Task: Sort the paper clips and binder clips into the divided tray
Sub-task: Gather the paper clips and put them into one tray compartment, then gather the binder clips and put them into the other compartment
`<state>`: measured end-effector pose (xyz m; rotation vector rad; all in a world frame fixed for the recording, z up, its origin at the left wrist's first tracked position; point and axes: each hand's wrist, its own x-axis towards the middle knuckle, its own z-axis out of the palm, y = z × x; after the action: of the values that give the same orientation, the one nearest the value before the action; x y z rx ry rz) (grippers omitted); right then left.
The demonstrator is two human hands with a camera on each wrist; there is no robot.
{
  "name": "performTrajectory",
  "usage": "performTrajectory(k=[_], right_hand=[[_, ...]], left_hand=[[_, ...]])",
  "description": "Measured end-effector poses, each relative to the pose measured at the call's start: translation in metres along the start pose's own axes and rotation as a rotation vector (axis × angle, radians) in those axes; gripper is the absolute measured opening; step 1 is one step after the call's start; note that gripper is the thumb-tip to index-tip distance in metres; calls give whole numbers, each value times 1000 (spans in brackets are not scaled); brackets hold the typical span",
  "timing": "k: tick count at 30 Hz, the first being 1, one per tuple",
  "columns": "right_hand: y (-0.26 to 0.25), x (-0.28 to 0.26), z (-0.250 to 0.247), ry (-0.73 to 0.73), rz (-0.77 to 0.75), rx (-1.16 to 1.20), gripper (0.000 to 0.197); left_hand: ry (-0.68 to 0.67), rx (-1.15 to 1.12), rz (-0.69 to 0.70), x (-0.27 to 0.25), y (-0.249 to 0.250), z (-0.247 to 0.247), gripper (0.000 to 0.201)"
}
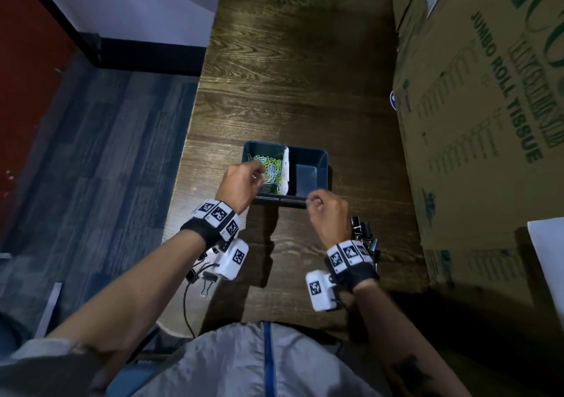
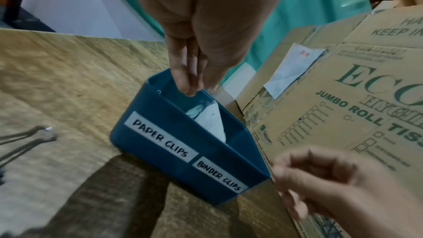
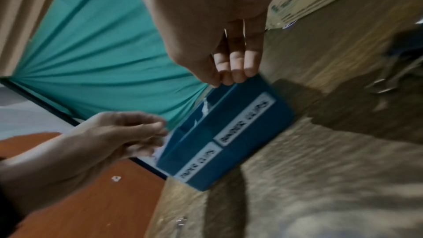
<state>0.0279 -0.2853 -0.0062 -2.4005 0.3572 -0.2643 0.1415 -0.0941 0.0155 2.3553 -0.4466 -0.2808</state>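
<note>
The blue divided tray (image 1: 324, 156) stands on the wooden table, its front labelled PAPER CLIPS and BINDER CLIPS (image 2: 142, 153). A heap of yellow-green and silver paper clips (image 1: 271, 169) fills the left compartment, behind a white card divider (image 1: 286, 164). The right compartment looks bare. My left hand (image 1: 261, 180) hovers over the paper-clip side with fingertips (image 2: 186, 88) drawn together; what they pinch is hidden. My right hand (image 1: 309, 199) hangs curled at the tray's near right rim, with no clip showing in it. Black binder clips (image 1: 363, 233) lie beside my right wrist.
More binder clips (image 1: 204, 277) lie under my left wrist by the table's left edge. A big cardboard tissue box (image 1: 488, 121) walls off the right side, close to the tray. Bare wood (image 1: 290, 60) stretches beyond the tray.
</note>
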Motion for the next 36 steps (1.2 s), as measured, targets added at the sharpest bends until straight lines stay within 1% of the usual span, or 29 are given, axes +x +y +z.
performTrajectory(k=[2, 3, 5, 6, 7, 10, 11, 13, 15, 18, 20, 22, 25, 27, 28, 30, 32, 33, 34, 36], right_hand=[[28, -9, -10, 25, 91, -92, 13], [41, -13, -16, 28, 171, -155, 18], [64, -19, -28, -7, 339, -302, 31], [74, -21, -32, -33, 391, -354, 38], [83, -23, -37, -60, 436, -386, 45], [109, -25, -42, -182, 626, -389, 76], [115, -26, -39, -246, 695, -347, 85], [122, -30, -28, -375, 760, -271, 99], [119, -36, -13, -436, 728, -262, 102], [100, -42, 6, -449, 602, -329, 95], [86, -46, 18, -481, 528, -392, 89], [71, -51, 32, -507, 466, -431, 83], [47, -59, 52, -536, 407, -418, 81], [35, -61, 61, -547, 349, -375, 82], [30, -60, 61, -540, 322, -362, 82], [24, -55, 50, -513, 298, -362, 80], [25, -48, 29, -474, 345, -394, 77], [29, -45, 16, -468, 408, -419, 80], [36, -44, 4, -478, 485, -447, 88], [58, -48, -15, -557, 615, -505, 112]], left_hand=[[54, 14, -8, -11, -14, 0, 14], [91, 50, -12, -19, -24, -1, 11], [138, 164, -40, -38, -50, -4, 10], [129, 229, -73, -48, -64, -4, 16], [88, 289, -131, -58, -80, -4, 27], [-87, 389, -368, -82, -120, 3, 75], [-134, 388, -399, -87, -128, 7, 87], [-201, 379, -381, -96, -135, 19, 100], [-245, 422, -348, -99, -132, 33, 101], [-292, 515, -261, -99, -117, 50, 89], [-358, 556, -176, -99, -106, 61, 82], [-399, 575, -95, -100, -96, 75, 77], [-465, 560, -28, -102, -80, 92, 72], [-530, 491, 20, -103, -69, 92, 69], [-538, 458, 33, -103, -64, 87, 70], [-481, 456, 24, -102, -59, 69, 75], [-404, 508, -50, -104, -59, 45, 84], [-385, 532, -105, -107, -65, 32, 92], [-380, 552, -157, -110, -72, 20, 100], [-424, 578, -228, -119, -93, 1, 119]])
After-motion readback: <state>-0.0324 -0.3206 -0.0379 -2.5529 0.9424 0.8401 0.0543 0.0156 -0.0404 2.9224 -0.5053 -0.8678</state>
